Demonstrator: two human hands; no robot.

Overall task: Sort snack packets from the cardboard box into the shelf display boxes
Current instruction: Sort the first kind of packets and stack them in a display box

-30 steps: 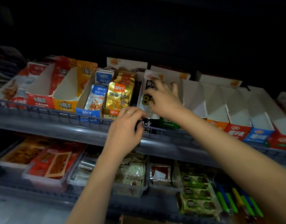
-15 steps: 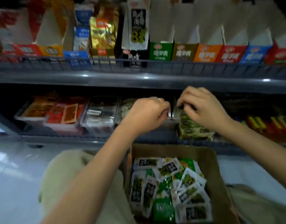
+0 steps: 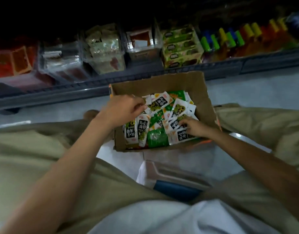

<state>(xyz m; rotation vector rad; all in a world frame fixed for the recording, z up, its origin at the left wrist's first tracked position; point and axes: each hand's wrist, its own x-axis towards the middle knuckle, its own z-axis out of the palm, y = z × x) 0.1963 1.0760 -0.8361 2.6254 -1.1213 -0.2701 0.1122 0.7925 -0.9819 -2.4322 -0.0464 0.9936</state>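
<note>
The top of the view is dark, and the lower shelf [image 3: 145,76] is blurred, so print on its goods cannot be read. A clear plastic thing with a blue part [image 3: 176,189] lies between the person's knees (what it is I cannot tell).

The cardboard box [image 3: 162,82] stands open on the pale floor just before the shelf. It holds a loose heap of snack packets [image 3: 159,103], mostly white with black labels, some green.

The left hand [image 3: 126,110] is over the far left of the heap, fingers curled, thumb and forefinger pinching one packet's corner. The right hand [image 3: 194,126] lies on packets at the near right corner, fingers bent down; whether it grips one I cannot tell.

On the shelf, clear tubs [image 3: 104,48] hold pale and red packs, beside stacked green boxes [image 3: 181,46] and coloured tubes [image 3: 230,39].
</note>
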